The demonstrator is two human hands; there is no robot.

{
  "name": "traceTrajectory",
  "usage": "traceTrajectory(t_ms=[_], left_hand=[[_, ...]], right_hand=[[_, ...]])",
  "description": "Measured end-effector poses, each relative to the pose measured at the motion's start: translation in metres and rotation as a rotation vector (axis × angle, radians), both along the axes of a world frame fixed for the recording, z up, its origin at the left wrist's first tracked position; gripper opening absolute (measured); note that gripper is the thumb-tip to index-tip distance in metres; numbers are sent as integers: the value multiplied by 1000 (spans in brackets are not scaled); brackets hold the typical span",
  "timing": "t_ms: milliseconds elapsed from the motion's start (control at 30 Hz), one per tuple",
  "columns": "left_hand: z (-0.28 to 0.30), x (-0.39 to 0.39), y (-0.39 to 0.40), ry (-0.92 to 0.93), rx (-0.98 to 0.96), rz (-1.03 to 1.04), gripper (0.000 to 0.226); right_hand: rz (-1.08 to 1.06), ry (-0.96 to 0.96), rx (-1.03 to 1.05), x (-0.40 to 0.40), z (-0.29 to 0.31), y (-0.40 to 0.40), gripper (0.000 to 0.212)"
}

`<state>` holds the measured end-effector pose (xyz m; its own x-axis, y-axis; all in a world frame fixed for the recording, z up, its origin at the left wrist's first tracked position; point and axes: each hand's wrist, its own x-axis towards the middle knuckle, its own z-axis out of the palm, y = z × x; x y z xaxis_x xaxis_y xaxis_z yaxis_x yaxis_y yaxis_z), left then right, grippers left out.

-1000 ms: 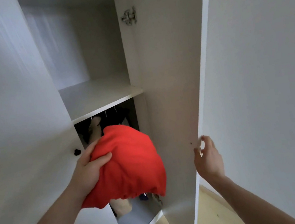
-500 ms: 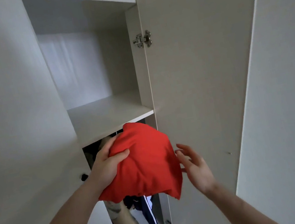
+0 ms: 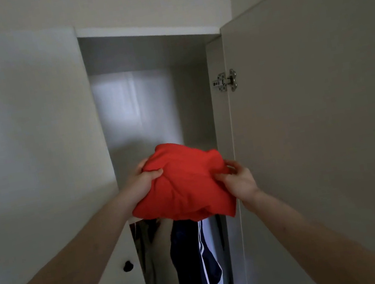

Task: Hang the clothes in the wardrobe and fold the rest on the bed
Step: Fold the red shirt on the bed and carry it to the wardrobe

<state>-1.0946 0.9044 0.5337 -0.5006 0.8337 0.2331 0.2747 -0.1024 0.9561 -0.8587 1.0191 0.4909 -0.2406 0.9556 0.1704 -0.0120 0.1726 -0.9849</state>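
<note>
while held up in front of the open wardrobe (image 3: 153, 93), at about the height where the upper compartment meets the hanging space, sits between both hands as a soft red bundle (image 3: 184, 187), hiding the shelf edge behind it. wardrobe first: tall, pale, right door (image 3: 314, 120) swung wide with a metal hinge (image 3: 226, 82) showing, left door (image 3: 20, 145) closed with a small dark knob (image 3: 128, 266). below the bundle, already hanging: a dark blue jacket with white stripes (image 3: 201, 258) and something beige (image 3: 156, 258) beside it.

likely light and limp, a loosely folded cloth with no stiffness; sags at the lower edge, so probably slumps open if supported from one side only. not slippery, not fragile. best taken from opposite sides with some support under the folds, as now, to keep its shape.

left hand (image 3: 143, 181) wrapped over the left edge, thumb on top, fingers curled into the fabric, forearm reaching up from the lower left. right hand (image 3: 237, 180) pinching the right edge, fingertips (image 3: 217, 177) dug into a fold, wrist bent slightly, forearm rising from the lower right. both arms stretched forward and up.
</note>
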Motion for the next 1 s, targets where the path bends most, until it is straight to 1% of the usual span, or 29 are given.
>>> traceTrajectory(t_ms=[100, 167, 233, 267, 333, 367, 400, 433, 533, 600, 667, 733, 800, 933, 1000], left_hand=[[7, -22, 40, 4, -69, 62, 57], [11, -30, 65, 16, -63, 103, 60], [13, -40, 86, 83, -106, 144, 67], [12, -44, 92, 133, -170, 165, 74], [5, -51, 97, 294, -393, 202, 94], [1, -54, 96, 394, -516, 206, 101], [-4, -55, 94, 488, -604, 194, 103], [-9, -54, 92, 556, -639, 170, 100], [-23, -44, 83, 693, -560, 87, 73], [-32, -38, 73, 848, -564, 108, 63], [-39, -32, 59, 986, -610, 160, 53], [-43, -28, 44, 1220, -692, 206, 44], [-43, -26, 31, 1436, -797, 248, 37], [-39, -20, 12, 1694, -1074, 263, 26], [-39, -17, 7, 1780, -1162, 253, 23]], right_hand=[[-21, -110, 76, -22, 16, 39, 61], [-32, -175, 129, -36, 22, 61, 57], [-36, -260, 184, -48, 23, 80, 51], [-24, -327, 215, -53, 22, 89, 49], [32, -496, 287, -62, 14, 99, 45], [69, -570, 334, -66, 7, 101, 44], [107, -628, 383, -71, -1, 101, 44], [135, -668, 436, -75, -10, 100, 44], [115, -682, 623, -89, -29, 97, 43], [115, -657, 647, -97, -33, 94, 49], [174, -719, 614, -103, -35, 89, 63], [218, -803, 603, -108, -41, 84, 71], [213, -827, 618, -111, -48, 83, 67], [192, -877, 653, -112, -52, 83, 59], [196, -891, 638, -114, -52, 82, 59]])
